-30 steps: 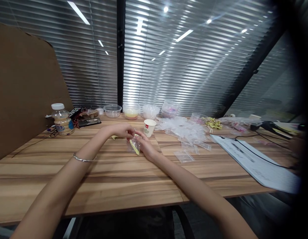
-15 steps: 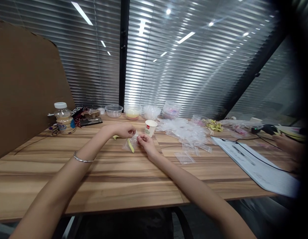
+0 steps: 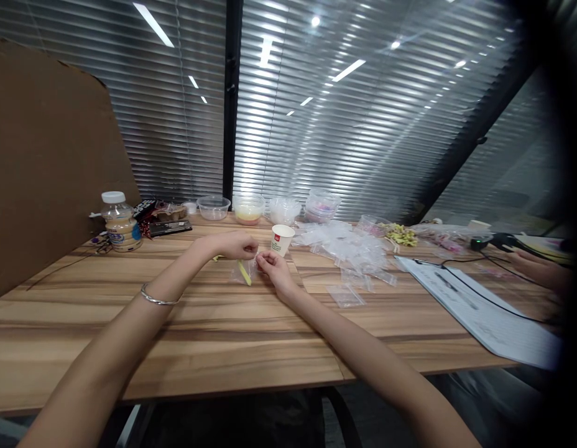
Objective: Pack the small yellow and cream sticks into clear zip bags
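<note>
Right hand (image 3: pixel 274 269): I have the fingers narrow, pinching the edge of a thin clear plastic bag (image 3: pixel 235 274). Left hand (image 3: pixel 235 245): fingers curled beside its upper edge; I cannot tell whether they grip it. Bag lies near the middle of the wood-grained table (image 3: pixel 190 348), a slim yellow strip (image 3: pixel 244 272) inside. Just beyond, white paper cup (image 3: pixel 281 241): red label, dark print too small to read. Far left, ribbed clear bottle (image 3: pixel 120 224), white cap, blue-marked label

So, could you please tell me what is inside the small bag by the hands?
A yellow strip shows through the bag. Any part behind the left hand is covered, so I cannot tell.
</note>
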A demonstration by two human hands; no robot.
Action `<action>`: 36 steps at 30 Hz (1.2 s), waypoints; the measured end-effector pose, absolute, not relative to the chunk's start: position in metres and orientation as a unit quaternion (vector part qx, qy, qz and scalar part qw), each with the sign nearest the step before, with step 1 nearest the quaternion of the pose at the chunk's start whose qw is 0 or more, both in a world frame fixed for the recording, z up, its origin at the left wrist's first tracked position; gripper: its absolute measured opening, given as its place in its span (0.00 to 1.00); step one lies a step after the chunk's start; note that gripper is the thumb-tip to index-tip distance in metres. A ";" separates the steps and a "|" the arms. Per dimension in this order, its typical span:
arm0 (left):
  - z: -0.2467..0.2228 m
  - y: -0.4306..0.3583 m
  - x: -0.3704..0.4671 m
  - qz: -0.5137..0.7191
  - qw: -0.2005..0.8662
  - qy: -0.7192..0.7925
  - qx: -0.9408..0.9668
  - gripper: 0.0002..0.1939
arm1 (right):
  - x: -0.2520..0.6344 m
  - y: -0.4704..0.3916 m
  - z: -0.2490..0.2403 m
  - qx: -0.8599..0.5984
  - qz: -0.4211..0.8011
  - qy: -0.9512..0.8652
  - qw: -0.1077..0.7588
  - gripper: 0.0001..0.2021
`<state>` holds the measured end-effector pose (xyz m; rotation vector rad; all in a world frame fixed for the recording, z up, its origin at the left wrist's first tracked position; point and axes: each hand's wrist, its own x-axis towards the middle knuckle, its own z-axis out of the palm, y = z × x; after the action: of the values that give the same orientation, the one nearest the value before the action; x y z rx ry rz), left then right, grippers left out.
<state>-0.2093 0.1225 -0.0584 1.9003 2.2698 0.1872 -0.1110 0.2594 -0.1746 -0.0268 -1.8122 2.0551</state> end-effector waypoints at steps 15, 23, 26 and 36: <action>-0.064 0.126 -0.213 0.045 0.076 0.760 0.644 0.13 | -0.111 0.258 -0.175 -0.006 0.688 -0.693 0.214 0.17; -0.062 0.122 -0.214 0.052 0.118 0.768 0.627 0.15 | -0.110 0.256 -0.172 0.016 0.683 -0.692 0.233 0.16; -0.060 0.121 -0.213 0.053 0.104 0.764 0.635 0.15 | -0.110 0.257 -0.171 0.017 0.679 -0.694 0.238 0.15; -0.060 0.123 -0.211 0.052 0.039 0.746 0.663 0.15 | -0.110 0.258 -0.171 0.005 0.696 -0.685 0.213 0.16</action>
<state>-0.2108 0.1232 -0.0604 2.0314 2.2881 0.1582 -0.1104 0.2580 -0.1712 0.0146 -1.9029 1.9334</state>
